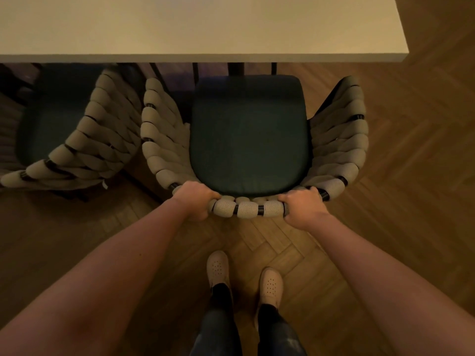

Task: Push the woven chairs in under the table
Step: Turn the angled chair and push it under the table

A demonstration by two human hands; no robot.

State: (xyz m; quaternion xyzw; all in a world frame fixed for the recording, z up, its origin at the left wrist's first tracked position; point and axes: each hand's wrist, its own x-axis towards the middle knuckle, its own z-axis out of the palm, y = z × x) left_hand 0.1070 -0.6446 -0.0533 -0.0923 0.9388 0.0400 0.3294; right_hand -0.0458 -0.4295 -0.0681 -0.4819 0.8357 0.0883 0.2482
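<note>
Presently, step in hand: the push, judged barely begun. Item: grey rope-woven armchair with dark green seat cushion, seat front near the rim of the white rectangular table, not yet under it. Left hand and right hand: each clasped round the backrest's top rail, arms extended forward. Next move likely calls for a straight, even shove, clear of the second woven chair just beside, left.

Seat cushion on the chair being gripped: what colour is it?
The seat cushion is dark green, seen best in the head view.
</note>
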